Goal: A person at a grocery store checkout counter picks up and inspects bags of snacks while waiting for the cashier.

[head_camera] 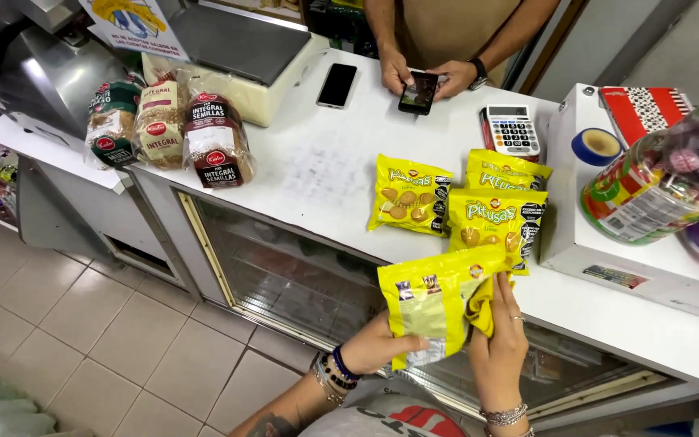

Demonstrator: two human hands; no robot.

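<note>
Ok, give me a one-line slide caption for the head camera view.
Both hands, left and right, hold a yellow snack packet at a white shop counter beside three more packets.

This is a small food shop. A white table (325, 170) over a glass-fronted cooler (301, 275) carries bread loaves (163, 121), snack packets (463, 202), a scale (236, 40), a calculator (511, 129) and a sweets jar (657, 186).

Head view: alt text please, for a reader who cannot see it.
Both hands, left and right, hold a yellow plastic snack packet above a white shop counter, where three matching yellow packets lie. Across it, another person's hands hold a black phone beside a white calculator.
</note>
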